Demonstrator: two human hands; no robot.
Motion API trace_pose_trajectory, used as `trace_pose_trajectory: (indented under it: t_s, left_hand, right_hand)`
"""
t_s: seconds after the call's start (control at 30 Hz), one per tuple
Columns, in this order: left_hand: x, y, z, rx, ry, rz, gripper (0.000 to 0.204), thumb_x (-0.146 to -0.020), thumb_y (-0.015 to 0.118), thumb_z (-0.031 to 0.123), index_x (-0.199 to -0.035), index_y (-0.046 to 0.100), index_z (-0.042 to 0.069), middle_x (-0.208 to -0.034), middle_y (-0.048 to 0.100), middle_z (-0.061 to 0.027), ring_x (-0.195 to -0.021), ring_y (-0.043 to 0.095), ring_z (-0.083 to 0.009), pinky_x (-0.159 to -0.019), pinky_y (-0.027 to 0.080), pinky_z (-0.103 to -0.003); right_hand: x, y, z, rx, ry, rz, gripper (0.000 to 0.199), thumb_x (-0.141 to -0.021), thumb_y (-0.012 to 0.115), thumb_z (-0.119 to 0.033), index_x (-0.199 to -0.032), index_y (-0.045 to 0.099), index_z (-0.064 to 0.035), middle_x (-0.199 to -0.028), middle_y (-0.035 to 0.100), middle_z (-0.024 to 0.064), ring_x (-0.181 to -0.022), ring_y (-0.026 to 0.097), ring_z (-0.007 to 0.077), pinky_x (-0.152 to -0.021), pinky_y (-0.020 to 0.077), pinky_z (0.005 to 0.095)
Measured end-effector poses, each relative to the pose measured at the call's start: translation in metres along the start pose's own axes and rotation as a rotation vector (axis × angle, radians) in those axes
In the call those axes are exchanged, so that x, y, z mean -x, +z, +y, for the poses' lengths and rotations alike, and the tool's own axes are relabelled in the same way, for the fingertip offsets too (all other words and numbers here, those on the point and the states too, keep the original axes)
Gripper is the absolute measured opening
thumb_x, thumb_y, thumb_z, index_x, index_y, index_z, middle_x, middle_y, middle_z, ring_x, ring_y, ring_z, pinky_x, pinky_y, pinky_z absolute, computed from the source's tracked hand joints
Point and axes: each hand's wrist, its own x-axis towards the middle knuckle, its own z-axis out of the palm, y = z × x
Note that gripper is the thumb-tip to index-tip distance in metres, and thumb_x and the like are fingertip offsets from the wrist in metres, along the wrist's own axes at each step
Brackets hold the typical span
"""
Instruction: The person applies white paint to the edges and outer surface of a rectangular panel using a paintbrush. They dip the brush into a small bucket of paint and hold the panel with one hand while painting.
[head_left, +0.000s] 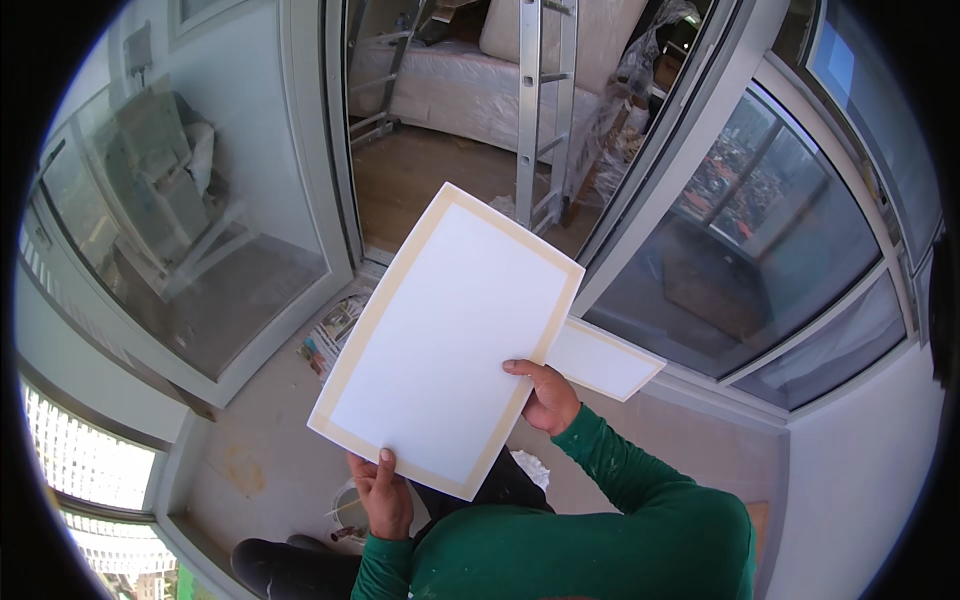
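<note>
Left hand (383,492) grips the bottom edge of a large white tile (447,335), thumb on its face. Right hand (546,396) closes on the tile's right edge, thumb over the front. A second tile (604,359) shows behind it, beside the right hand. Tiles are raised, tilted, before the glass door (745,250). Ladder (545,100) stands inside. Newspaper (335,335) lies on the floor.

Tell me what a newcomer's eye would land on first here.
The large white tile with a tan border fills the middle of the view, held up by the left hand at its lower edge and the right hand at its right edge. A second white tile peeks out behind it. Beyond, a metal ladder stands in the open doorway.
</note>
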Motion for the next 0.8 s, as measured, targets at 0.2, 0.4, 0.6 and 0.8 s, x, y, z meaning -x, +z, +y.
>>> trace_pose_trajectory:
  t_s: [0.2, 0.4, 0.6, 0.8]
  left_hand:
    - [0.002, 0.006, -0.017, 0.086, -0.022, 0.0, 0.057, -0.103, 0.066, 0.008, -0.153, 0.039, 0.004, -0.142, 0.06, -0.011, -0.13, 0.057, -0.0227, -0.114, 0.043, -0.041]
    - [-0.005, -0.001, -0.02, 0.108, -0.056, -0.012, 0.055, -0.103, 0.066, 0.007, -0.152, 0.041, 0.005, -0.145, 0.058, -0.0104, -0.131, 0.056, -0.0217, -0.115, 0.043, -0.041]
    - [0.002, 0.006, -0.035, 0.175, -0.175, -0.079, 0.051, -0.105, 0.063, 0.008, -0.152, 0.043, 0.01, -0.147, 0.057, -0.0088, -0.135, 0.055, -0.0233, -0.118, 0.042, -0.045]
    - [-0.002, 0.021, -0.056, 0.166, -0.305, -0.042, 0.052, -0.105, 0.065, 0.011, -0.152, 0.041, 0.011, -0.145, 0.057, -0.0079, -0.132, 0.057, -0.0242, -0.114, 0.046, -0.047]
  right_hand:
    - [-0.002, 0.003, -0.017, 0.039, -0.01, 0.018, 0.031, -0.09, 0.077, -0.007, -0.118, 0.067, 0.0007, -0.116, 0.07, 0.0123, -0.11, 0.068, 0.0278, -0.101, 0.055, 0.0432]
    - [0.002, 0.004, -0.02, 0.119, -0.066, 0.019, 0.045, -0.088, 0.075, -0.003, -0.131, 0.061, 0.0031, -0.124, 0.068, 0.0158, -0.114, 0.067, 0.0298, -0.106, 0.0525, 0.045]
    - [0.001, 0.008, -0.041, 0.136, -0.108, 0.023, 0.047, -0.087, 0.079, -0.004, -0.128, 0.061, 0.0084, -0.12, 0.069, 0.0185, -0.111, 0.068, 0.0307, -0.102, 0.0554, 0.0436]
    - [-0.011, 0.007, -0.073, 0.27, -0.081, 0.047, 0.049, -0.085, 0.079, -0.005, -0.128, 0.061, 0.0091, -0.119, 0.069, 0.0186, -0.108, 0.07, 0.0305, -0.097, 0.0583, 0.0431]
